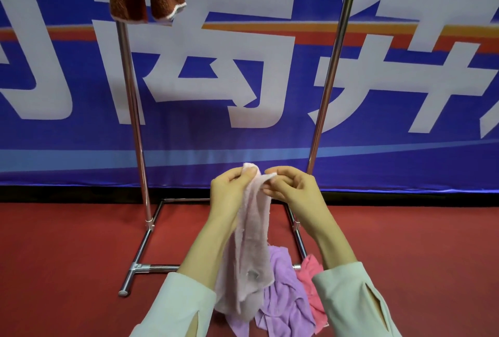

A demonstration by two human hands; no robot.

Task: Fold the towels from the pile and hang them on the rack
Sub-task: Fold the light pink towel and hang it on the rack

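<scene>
Pinching pale pink towel (253, 228) before white-lettered banner (270, 142)

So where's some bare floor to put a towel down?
Bare floor lies left of the rack and right of the pile. It's crowded in the middle: the left hand and right hand hold a towel over the pile.

Bright, even light; soft shadows; wide-angle bending at the edges.

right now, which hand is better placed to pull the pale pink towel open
Right, probably: the right hand pinches a free edge of the pale pink towel, while the left hand grips the bunched top as an anchor.
</scene>
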